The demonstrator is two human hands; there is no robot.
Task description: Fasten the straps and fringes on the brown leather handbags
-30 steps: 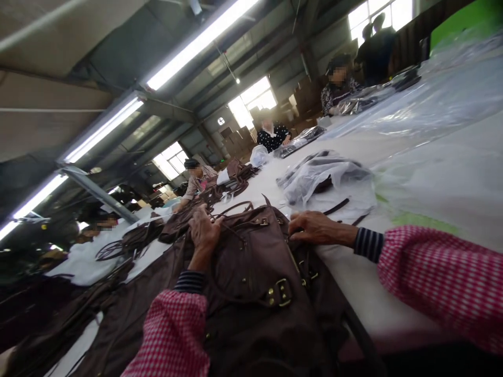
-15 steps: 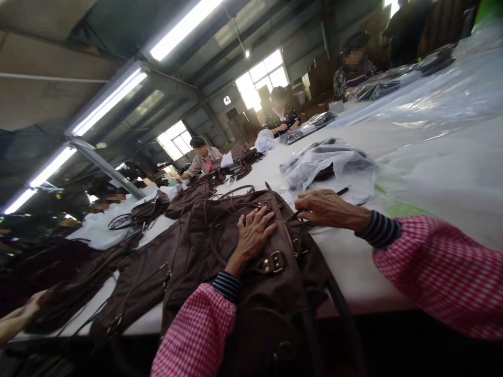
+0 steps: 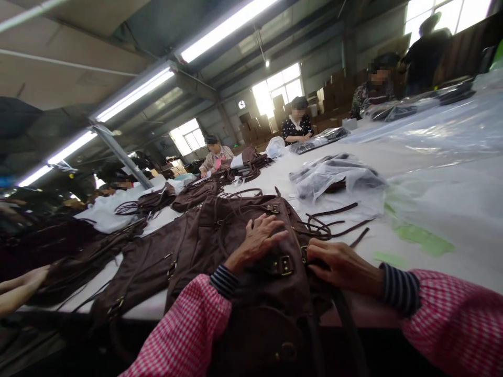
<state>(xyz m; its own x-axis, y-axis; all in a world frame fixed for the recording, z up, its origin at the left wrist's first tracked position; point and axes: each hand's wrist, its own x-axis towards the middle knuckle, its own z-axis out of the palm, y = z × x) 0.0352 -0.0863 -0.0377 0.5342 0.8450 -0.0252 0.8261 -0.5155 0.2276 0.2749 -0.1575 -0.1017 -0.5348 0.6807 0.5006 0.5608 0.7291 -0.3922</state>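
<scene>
A dark brown bag [image 3: 236,251] with brass buckles lies across the table's near edge, its lower part hanging over. My left hand [image 3: 259,238] rests flat on top of it, fingers spread, just above a buckled tab [image 3: 283,265]. At the bag's right side, my right hand [image 3: 334,262] has its fingers curled together by a brass buckle [image 3: 304,255]. What those fingers grip is hidden behind the hand. Thin brown straps [image 3: 330,226] trail from the bag onto the table just beyond my right hand.
More brown bags [image 3: 145,262] lie to the left, where another person's hand [image 3: 23,285] touches one. A plastic-wrapped bundle [image 3: 338,175] sits ahead on the white table [image 3: 408,209]. Clear plastic sheeting [image 3: 451,125] covers the right side. Several people work along the far side.
My right hand has moved down along the bag's edge towards the lower buckle. Straps near its former place now lie loose on the table. My left hand stays on the bag; the view has shifted.
</scene>
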